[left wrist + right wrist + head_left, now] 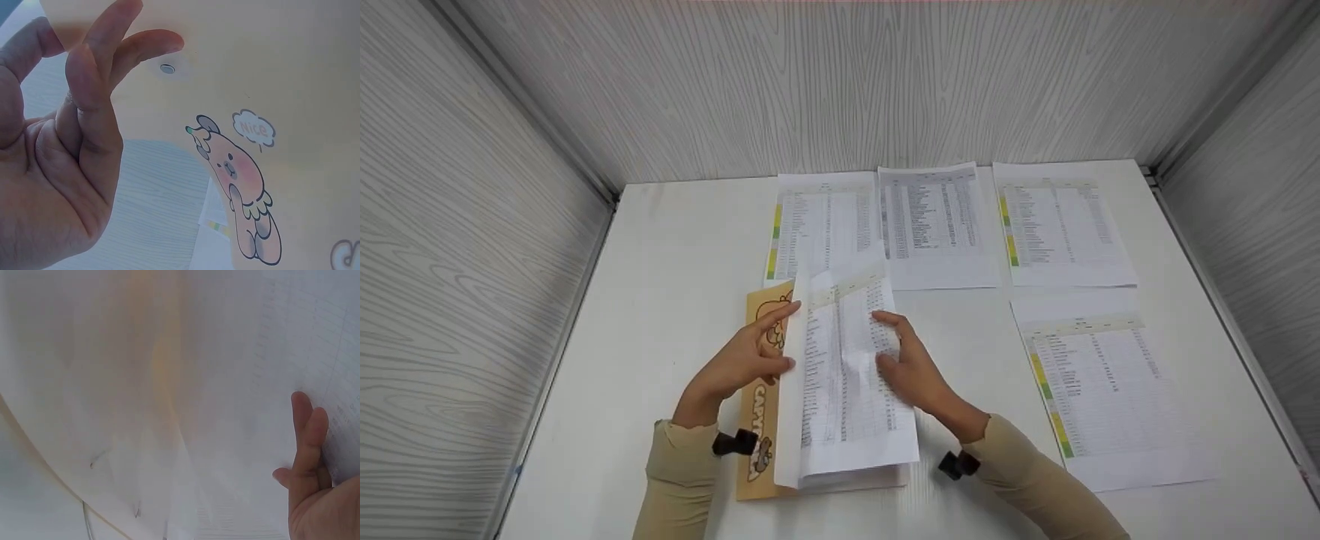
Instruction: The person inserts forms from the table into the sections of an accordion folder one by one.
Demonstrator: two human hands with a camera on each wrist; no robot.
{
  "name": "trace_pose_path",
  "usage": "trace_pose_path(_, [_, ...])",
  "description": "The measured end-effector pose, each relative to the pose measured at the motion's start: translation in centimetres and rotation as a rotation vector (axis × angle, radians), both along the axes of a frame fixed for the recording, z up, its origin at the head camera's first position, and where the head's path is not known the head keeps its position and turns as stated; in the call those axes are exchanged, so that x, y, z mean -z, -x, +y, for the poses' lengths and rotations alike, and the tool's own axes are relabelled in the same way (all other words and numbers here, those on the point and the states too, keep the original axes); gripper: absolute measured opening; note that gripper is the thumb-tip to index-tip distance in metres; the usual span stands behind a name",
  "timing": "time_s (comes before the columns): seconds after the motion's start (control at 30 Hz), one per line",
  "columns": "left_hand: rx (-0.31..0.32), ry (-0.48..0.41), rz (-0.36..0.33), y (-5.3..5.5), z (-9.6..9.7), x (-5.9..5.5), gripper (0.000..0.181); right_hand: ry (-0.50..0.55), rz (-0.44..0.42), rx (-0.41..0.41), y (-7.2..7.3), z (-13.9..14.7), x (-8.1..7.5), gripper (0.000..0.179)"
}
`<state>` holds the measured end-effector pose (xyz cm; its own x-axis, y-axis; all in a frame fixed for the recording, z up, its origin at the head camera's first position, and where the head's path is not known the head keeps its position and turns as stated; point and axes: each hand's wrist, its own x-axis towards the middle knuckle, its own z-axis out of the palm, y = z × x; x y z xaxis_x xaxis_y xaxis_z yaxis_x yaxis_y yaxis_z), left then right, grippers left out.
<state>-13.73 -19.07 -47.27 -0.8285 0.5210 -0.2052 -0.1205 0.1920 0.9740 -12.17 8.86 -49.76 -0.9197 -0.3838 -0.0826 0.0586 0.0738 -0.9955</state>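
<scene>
A tan folder (757, 465) with cartoon capybara prints stands partly opened in front of me, its cover raised. My left hand (737, 365) pinches the cover's edge between thumb and fingers. The left wrist view shows the cover (292, 67) close up, with a small metal rivet (167, 68) near the fingertips. A printed table sheet (859, 420) lies tilted against the folder's inside. My right hand (919, 379) holds that sheet by its right edge, thumb in front. Behind the paper (236, 410), other right-hand fingers (308, 455) show in the right wrist view.
Three printed sheets lie along the back of the white table (660, 247): left (847, 210), middle (941, 262) and right (1072, 225). Another sheet (1132, 420) lies at the right. Wood-grain panels (825, 90) enclose the table at the back and sides.
</scene>
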Motion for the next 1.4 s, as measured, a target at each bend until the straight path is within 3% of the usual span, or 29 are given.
trace_pose_path(0.27, [-0.011,-0.019,-0.008,0.0,0.3,-0.1,0.086,0.052,-0.012,0.038,-0.2,0.4,0.0,0.06])
trace_pose_path(0.73, [-0.016,-0.019,0.012,-0.2,0.2,0.0,0.086,-0.055,0.047,-0.009,-0.5,-2.7,0.8,0.06])
trace_pose_path(1.07, [-0.008,-0.027,0.005,-0.1,0.3,-0.2,0.086,-0.071,0.086,0.045,-0.7,-1.7,0.4,0.06])
trace_pose_path(1.4, [-0.029,-0.011,0.005,-0.1,0.7,-0.2,0.087,-0.087,0.093,0.045,-1.0,-3.3,0.7,0.06])
